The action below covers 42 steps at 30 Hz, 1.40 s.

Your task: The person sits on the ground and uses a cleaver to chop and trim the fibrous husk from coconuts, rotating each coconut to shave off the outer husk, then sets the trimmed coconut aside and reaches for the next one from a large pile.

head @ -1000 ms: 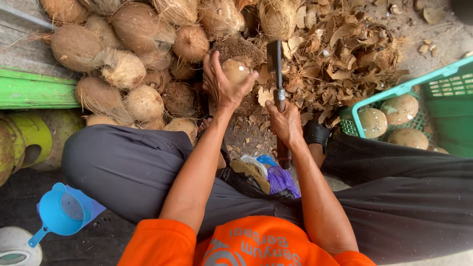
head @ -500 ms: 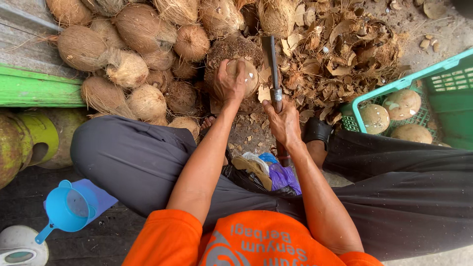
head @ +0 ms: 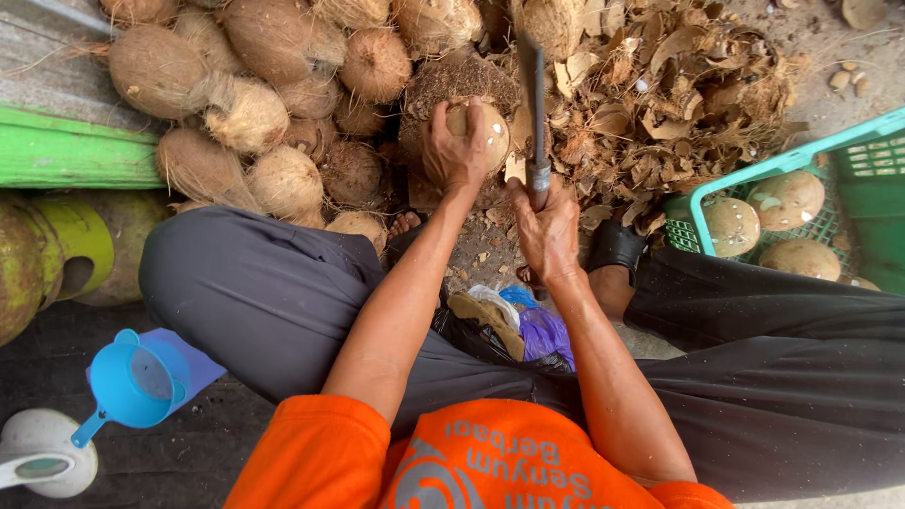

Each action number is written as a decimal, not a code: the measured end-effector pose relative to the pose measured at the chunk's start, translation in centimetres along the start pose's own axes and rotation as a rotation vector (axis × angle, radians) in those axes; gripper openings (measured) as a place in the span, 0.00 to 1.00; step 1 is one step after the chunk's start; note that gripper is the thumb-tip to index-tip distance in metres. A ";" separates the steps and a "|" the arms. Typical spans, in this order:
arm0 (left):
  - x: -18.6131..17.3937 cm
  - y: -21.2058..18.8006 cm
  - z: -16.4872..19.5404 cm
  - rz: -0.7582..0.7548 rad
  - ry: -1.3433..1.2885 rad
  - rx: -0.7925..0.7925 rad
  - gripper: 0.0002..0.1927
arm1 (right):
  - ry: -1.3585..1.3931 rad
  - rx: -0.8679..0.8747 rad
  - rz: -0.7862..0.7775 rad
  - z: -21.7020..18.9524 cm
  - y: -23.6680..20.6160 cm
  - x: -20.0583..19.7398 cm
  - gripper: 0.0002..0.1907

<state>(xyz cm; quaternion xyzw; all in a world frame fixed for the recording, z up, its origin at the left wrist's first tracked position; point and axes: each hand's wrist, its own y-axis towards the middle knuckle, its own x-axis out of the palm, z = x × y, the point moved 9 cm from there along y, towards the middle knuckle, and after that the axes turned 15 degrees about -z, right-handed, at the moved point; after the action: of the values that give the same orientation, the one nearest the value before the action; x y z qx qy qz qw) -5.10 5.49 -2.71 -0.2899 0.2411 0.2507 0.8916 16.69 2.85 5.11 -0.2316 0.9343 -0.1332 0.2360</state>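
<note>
Careful, your left hand (head: 452, 146) is clamped on the coconut (head: 479, 132) top center while your right hand (head: 547, 226) grips the knife (head: 534, 104) just beside it, so one slip could nick those fingers.

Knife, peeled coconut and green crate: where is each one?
knife (head: 533, 104), head view, middle of the blade.
peeled coconut (head: 490, 132), head view, bare pale shell.
green crate (head: 754, 174), head view, near rim.
</note>
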 end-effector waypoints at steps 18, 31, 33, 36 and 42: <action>-1.3 0.1 2.6 0.071 -0.018 0.389 0.29 | 0.204 0.156 -0.113 0.8 0.3 -1.0 0.19; -1.0 0.2 2.1 0.079 0.090 0.421 0.25 | 0.103 0.261 -0.229 1.4 0.6 1.4 0.19; -1.2 0.0 2.1 0.090 0.060 0.475 0.24 | 0.271 0.372 -0.330 2.0 0.2 1.5 0.13; -1.1 -0.5 2.3 0.095 0.100 0.540 0.24 | 0.368 0.173 -0.197 0.8 0.6 -0.7 0.17; -0.3 -0.3 1.8 0.055 0.112 0.460 0.24 | 0.199 -0.016 -0.150 1.5 1.2 1.5 0.21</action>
<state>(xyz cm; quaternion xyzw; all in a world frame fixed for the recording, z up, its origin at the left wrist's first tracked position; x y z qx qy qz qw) -4.61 6.31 -1.13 -0.0861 0.3487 0.1968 0.9123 15.83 2.93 2.89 -0.2884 0.9342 -0.1652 0.1297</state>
